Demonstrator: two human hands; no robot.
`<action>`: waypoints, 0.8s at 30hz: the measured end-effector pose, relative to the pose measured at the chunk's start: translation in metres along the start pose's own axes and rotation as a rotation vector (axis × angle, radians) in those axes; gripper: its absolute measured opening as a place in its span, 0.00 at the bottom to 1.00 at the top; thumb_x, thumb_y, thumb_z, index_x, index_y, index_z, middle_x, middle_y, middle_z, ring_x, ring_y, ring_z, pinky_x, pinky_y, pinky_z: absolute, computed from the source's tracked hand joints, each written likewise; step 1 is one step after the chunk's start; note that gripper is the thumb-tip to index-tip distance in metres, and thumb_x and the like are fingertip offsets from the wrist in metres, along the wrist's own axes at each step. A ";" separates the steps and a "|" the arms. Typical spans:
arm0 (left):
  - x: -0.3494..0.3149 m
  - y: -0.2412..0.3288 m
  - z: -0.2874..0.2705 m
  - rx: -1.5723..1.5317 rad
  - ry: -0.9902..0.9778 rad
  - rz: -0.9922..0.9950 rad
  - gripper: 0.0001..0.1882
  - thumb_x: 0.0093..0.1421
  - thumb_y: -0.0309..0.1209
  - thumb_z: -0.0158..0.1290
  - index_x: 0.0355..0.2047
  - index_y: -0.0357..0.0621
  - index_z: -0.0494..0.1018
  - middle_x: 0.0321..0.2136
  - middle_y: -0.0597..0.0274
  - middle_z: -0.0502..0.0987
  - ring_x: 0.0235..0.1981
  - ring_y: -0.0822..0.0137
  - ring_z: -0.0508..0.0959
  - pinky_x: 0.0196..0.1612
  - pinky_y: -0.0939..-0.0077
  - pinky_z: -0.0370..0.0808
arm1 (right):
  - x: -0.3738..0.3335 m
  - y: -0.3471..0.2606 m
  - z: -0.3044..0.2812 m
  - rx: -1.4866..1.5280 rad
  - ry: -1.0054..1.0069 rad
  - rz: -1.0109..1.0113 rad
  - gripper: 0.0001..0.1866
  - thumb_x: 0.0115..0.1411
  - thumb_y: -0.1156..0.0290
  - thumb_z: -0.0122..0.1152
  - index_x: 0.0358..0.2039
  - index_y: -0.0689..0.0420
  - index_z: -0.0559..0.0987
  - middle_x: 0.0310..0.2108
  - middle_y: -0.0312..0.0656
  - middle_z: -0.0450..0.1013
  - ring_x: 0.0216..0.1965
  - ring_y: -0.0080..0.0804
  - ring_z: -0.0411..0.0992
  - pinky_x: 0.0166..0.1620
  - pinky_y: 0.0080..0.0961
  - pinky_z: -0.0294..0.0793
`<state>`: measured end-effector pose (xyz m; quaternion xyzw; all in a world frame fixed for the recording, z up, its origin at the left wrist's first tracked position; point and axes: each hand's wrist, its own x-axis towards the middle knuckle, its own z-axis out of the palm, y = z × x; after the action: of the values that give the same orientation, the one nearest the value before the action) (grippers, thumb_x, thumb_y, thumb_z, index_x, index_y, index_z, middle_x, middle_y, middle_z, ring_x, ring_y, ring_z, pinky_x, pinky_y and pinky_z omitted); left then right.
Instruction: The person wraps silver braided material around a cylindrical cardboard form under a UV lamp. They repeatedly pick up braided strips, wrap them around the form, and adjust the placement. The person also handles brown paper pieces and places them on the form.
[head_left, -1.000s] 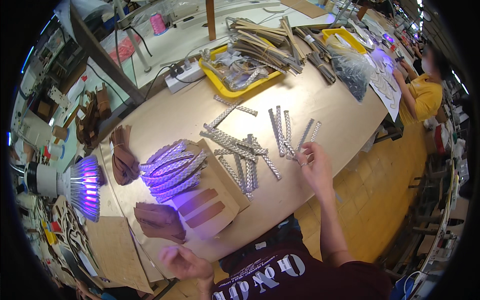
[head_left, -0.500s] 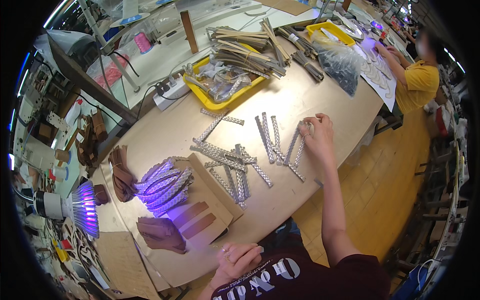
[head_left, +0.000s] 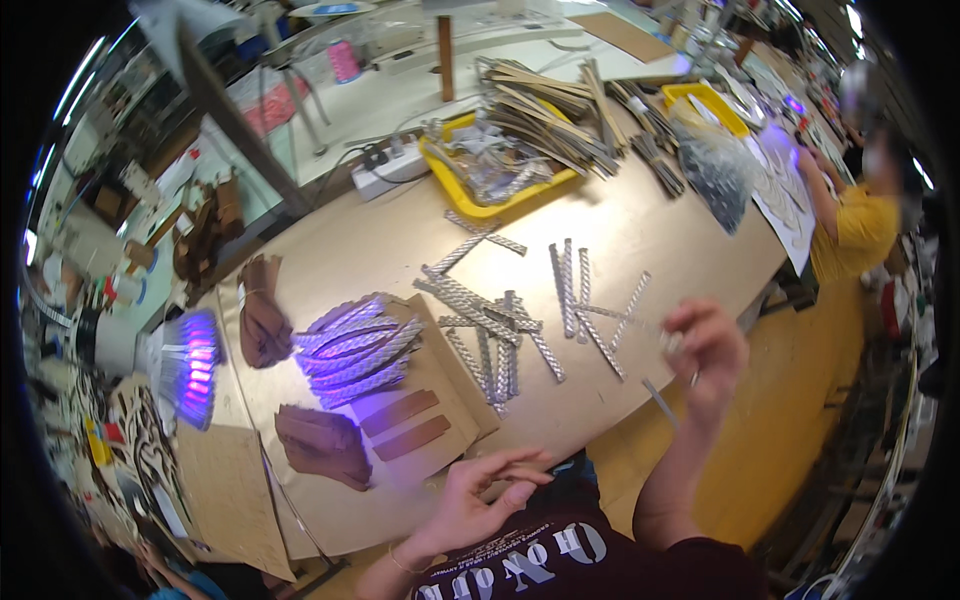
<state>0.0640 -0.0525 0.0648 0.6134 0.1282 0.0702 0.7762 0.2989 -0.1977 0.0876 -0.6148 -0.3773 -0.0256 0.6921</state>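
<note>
My right hand is raised over the table's right edge, blurred by motion. Its fingers are curled into a pinch around a small pale spot that is too smeared to make out. On the tabletop to its left lie several short silver-grey braided strips, some crossing each other. A larger criss-cross pile of braided strips lies further left. Close to my body, my left hand is open with fingers extended and nothing seen in it. Near it, brown flat strips rest on a cardboard piece.
A bundle of braided cords lies under a purple-glowing lamp. Brown stacked pieces sit beside it. At the back are a yellow tray, tied strip bundles and a plastic bag. A person in yellow works at right.
My right hand has left the strips, moving right and toward me. One braided strip beside it now lies at a different angle. My left hand has uncurled. The view has shifted slightly.
</note>
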 end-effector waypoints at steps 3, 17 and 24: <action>0.010 0.022 -0.008 -0.293 0.053 -0.005 0.22 0.66 0.32 0.49 0.57 0.32 0.66 0.49 0.51 0.77 0.51 0.64 0.76 0.54 0.72 0.72 | -0.016 -0.022 0.043 -0.181 -0.297 -0.364 0.12 0.43 0.75 0.69 0.31 0.49 0.82 0.38 0.39 0.76 0.40 0.31 0.74 0.39 0.27 0.71; -0.025 0.026 -0.076 -0.233 0.640 0.164 0.14 0.64 0.23 0.51 0.49 0.30 0.73 0.39 0.48 0.80 0.40 0.64 0.81 0.46 0.72 0.79 | -0.031 -0.025 0.154 -0.291 -0.815 -0.581 0.13 0.47 0.68 0.68 0.35 0.44 0.82 0.44 0.34 0.73 0.44 0.32 0.71 0.46 0.31 0.66; -0.030 0.021 -0.114 -0.294 0.575 0.222 0.15 0.65 0.25 0.51 0.50 0.30 0.73 0.41 0.56 0.80 0.41 0.70 0.80 0.47 0.77 0.77 | -0.012 -0.040 0.181 -0.498 -0.648 -0.602 0.13 0.48 0.70 0.71 0.36 0.49 0.81 0.46 0.41 0.73 0.47 0.42 0.68 0.48 0.37 0.69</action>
<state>0.0034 0.0506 0.0642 0.4601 0.2630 0.3421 0.7760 0.1817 -0.0552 0.1072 -0.6014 -0.7157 -0.1209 0.3339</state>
